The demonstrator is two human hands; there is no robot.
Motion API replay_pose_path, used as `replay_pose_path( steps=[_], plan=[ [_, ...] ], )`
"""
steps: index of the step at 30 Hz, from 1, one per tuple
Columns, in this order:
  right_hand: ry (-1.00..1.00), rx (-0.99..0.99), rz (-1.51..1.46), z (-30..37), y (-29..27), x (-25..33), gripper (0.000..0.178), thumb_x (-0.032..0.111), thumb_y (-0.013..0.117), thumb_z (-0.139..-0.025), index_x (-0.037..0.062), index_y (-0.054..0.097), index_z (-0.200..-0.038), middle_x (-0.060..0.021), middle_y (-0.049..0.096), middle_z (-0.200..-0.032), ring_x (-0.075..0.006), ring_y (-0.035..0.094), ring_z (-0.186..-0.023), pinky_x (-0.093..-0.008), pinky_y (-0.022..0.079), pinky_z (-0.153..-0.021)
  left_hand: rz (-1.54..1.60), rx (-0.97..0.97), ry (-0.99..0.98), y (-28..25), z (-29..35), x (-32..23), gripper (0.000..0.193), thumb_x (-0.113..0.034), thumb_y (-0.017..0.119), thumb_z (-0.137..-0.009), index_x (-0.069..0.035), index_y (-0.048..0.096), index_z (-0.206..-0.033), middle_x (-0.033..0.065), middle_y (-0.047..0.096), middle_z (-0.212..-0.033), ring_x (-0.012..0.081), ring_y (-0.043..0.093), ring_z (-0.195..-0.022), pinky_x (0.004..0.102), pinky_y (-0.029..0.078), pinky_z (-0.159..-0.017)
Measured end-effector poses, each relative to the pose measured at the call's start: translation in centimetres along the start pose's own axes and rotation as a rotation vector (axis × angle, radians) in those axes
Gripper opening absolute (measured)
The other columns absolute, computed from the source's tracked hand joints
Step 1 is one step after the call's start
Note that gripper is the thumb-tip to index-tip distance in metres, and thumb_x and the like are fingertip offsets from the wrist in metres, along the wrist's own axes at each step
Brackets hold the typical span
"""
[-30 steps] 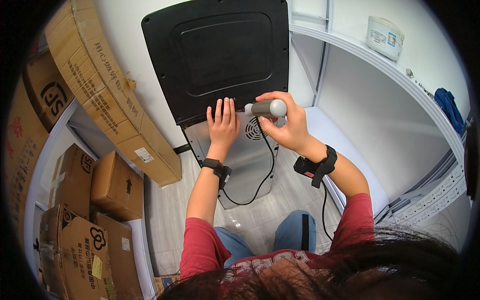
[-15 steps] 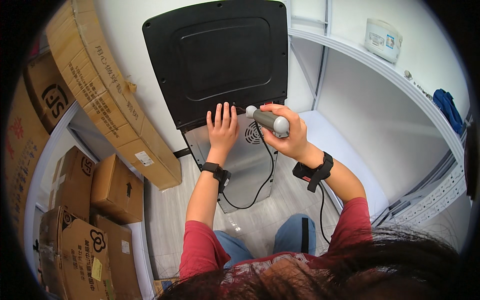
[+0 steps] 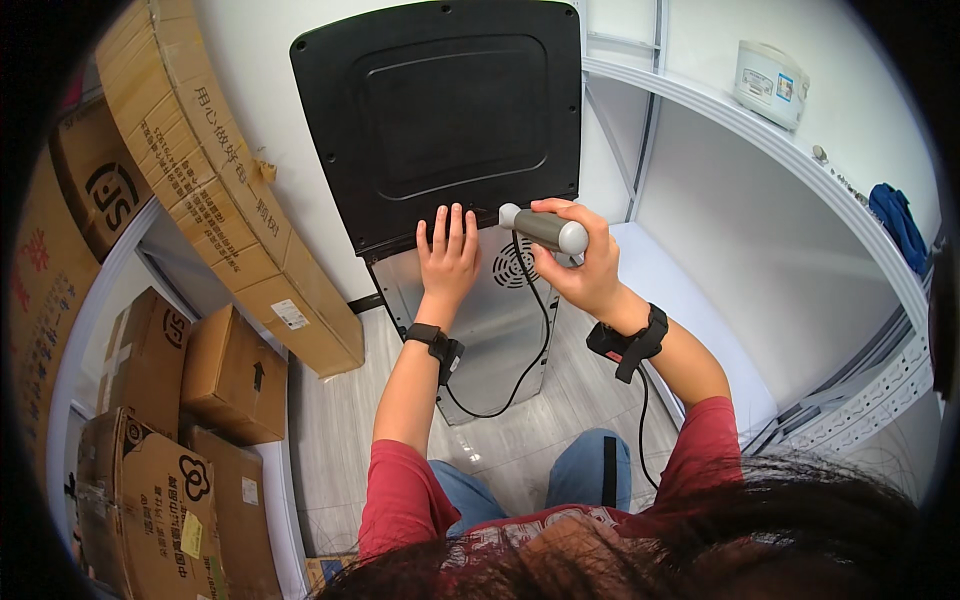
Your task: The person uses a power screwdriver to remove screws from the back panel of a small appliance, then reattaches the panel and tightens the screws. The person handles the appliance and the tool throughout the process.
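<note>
A tall appliance stands in front of me, with a black upper panel [image 3: 455,120] and a bare metal lower panel [image 3: 480,345]. My left hand [image 3: 447,262] lies flat with fingers stretched near the seam between them, fingertips on the black panel's lower edge. Beside it, my right hand [image 3: 585,258] is wrapped round a grey, light-ended electric screwdriver [image 3: 540,228]. The tool lies nearly level, its front end pointing left toward the seam. Its tip is too small to make out clearly. Below it, a round slotted vent [image 3: 512,263] is partly covered by a black cable [image 3: 546,335].
A long cardboard box [image 3: 235,200] leans on the wall at left. Several cartons [image 3: 235,375] sit on a shelf nearer me. At right, a white shelf [image 3: 700,100] holds a white rice cooker [image 3: 770,85] and a blue cloth [image 3: 897,227]. The black cable loops by my left wrist.
The rear end of the screwdriver has risen slightly and shifted right with my right hand, so the tool lies more level. My left hand stays in place on the panel.
</note>
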State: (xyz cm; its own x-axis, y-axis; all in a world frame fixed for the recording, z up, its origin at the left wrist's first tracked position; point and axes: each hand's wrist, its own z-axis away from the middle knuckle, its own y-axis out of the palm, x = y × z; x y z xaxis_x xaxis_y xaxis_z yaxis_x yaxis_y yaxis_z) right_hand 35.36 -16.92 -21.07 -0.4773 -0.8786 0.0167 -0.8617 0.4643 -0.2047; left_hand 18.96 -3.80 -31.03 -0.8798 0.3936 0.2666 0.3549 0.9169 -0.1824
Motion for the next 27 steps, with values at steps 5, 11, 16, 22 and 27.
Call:
replay_pose_path(
  steps=[5, 11, 16, 22, 27],
  plan=[
    [0.096, 0.058, -0.051, 0.1, 0.0, 0.5, 0.051, -0.004, 0.066, -0.072, 0.0042, 0.039, -0.114, -0.0189, 0.06, -0.109, -0.0235, 0.064, -0.08, -0.0295, 0.053, -0.068, 0.004, 0.0, 0.0, 0.0, 0.1, 0.1, 0.045, -0.02, 0.057, -0.081, -0.01, 0.053, -0.125, 0.0107, 0.046, -0.134, 0.0298, 0.04, -0.128, 0.0533, 0.029, -0.104],
    [0.032, 0.096, -0.014, -1.2, 0.1, 0.6, 0.049, 0.004, 0.073, -0.073, 0.0051, 0.042, -0.111, -0.015, 0.058, -0.107, -0.018, 0.059, -0.076, -0.0272, 0.05, -0.063, 0.011, -0.013, -0.012, -0.3, -0.2, -0.1, 0.044, -0.019, 0.057, -0.077, -0.01, 0.055, -0.121, 0.0097, 0.048, -0.132, 0.028, 0.042, -0.126, 0.053, 0.031, -0.104],
    [0.115, 0.031, 0.078, -2.6, 0.6, 1.4, 0.046, 0.013, 0.077, -0.073, 0.0033, 0.048, -0.108, -0.0141, 0.057, -0.1, -0.0237, 0.061, -0.083, -0.0302, 0.051, -0.06, 0.012, -0.023, -0.015, -0.3, -0.2, 0.0, 0.044, -0.019, 0.057, -0.078, -0.01, 0.056, -0.121, 0.0101, 0.048, -0.132, 0.0281, 0.042, -0.126, 0.0528, 0.031, -0.104],
    [0.237, -0.043, -0.033, -4.3, 0.9, 1.7, 0.041, 0.009, 0.073, -0.074, 0.0039, 0.051, -0.108, -0.0102, 0.058, -0.095, -0.0205, 0.06, -0.061, -0.0278, 0.05, -0.054, 0.034, -0.002, -0.02, -0.2, -0.1, -0.2, 0.043, -0.019, 0.057, -0.081, -0.009, 0.054, -0.123, 0.0109, 0.048, -0.132, 0.0297, 0.041, -0.127, 0.0535, 0.029, -0.104],
    [0.089, 0.117, 0.1, -5.6, 0.3, 2.3, 0.027, 0.005, 0.067, -0.077, 0.0041, 0.054, -0.101, -0.0074, 0.059, -0.093, -0.0137, 0.058, -0.065, -0.0226, 0.046, -0.051, 0.047, -0.001, -0.02, -0.5, -0.3, 0.0, 0.044, -0.018, 0.059, -0.079, -0.008, 0.055, -0.122, 0.0113, 0.049, -0.131, 0.0298, 0.041, -0.127, 0.054, 0.029, -0.104]
  ],
)
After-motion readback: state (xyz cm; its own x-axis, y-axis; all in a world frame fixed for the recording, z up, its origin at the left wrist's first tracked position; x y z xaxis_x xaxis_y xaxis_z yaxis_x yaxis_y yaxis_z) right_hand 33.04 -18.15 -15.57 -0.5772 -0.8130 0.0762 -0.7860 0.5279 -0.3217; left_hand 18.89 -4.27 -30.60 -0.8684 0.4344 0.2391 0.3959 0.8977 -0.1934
